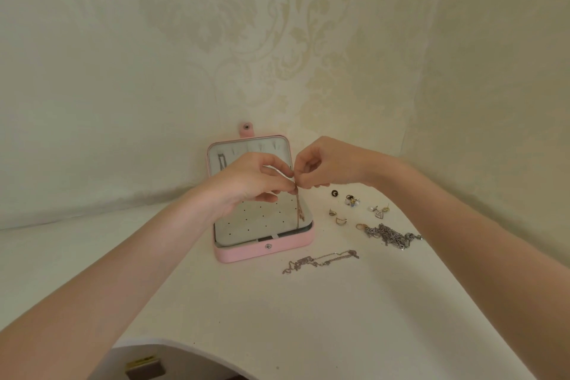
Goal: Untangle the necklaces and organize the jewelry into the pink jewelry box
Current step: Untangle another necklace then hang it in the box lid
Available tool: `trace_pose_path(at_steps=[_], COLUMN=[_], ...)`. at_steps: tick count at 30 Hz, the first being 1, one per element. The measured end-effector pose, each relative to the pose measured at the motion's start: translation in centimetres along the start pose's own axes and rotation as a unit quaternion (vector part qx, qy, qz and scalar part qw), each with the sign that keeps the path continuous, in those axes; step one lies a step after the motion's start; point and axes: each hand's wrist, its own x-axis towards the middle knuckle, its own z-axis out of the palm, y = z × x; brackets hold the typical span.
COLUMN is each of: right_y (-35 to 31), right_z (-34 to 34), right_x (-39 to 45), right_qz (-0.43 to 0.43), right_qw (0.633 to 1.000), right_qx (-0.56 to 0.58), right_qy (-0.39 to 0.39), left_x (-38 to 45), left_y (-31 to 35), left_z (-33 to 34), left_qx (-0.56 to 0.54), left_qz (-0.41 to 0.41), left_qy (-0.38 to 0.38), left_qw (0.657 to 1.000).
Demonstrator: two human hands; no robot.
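A thin gold chain necklace (298, 207) is pinched between the left hand (249, 182) and right hand (327, 163) above the open pink jewelry box (265, 251) on the white worktop (308, 318); silver chains (320, 261) lie beside it.

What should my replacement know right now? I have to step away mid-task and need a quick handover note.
Left hand and right hand both pinch one thin necklace, held over the open pink jewelry box; its tail dangles down.
On the table right of the box: a thin chain, a tangled silver chain pile, and loose earrings and rings.
Done: box opened; one piece seems hung in the lid.
Left: finish this necklace, then untangle and store everything else.
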Motion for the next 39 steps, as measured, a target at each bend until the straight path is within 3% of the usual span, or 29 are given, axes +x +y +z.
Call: trace_pose_path(at_steps=[6,11,20,24,31,39], right_y=[0.2,0.3,0.6,0.8,1.4,2.0], right_z=[-0.3,-0.8,-1.3,-1.3,-0.8,0.5], right_x=[0.0,-0.4,-0.5,-0.8,-1.0,-0.6], right_qz=[-0.005,-0.012,-0.021,-0.019,-0.020,-0.030], right_qw=[1.000,1.000,0.995,0.991,0.972,0.950], right_qx=[-0.002,0.018,0.090,0.118,0.219,0.309], right_qy=[-0.006,-0.003,-0.025,-0.059,-0.077,-0.015], left_x=[0.1,0.2,-0.1,-0.2,-0.6,-0.1], left_y=[-0.2,-0.4,0.2,0.5,-0.1,-0.8], left_z=[-0.1,0.0,0.0,0.0,0.2,0.8], left_qx=[-0.044,-0.059,0.071,0.108,-0.128,-0.319], left_qz=[-0.040,-0.024,0.111,0.111,0.022,-0.047], left_qy=[-0.045,-0.020,0.040,0.025,-0.089,-0.079], left_qw=[0.997,0.998,0.990,0.988,0.988,0.943])
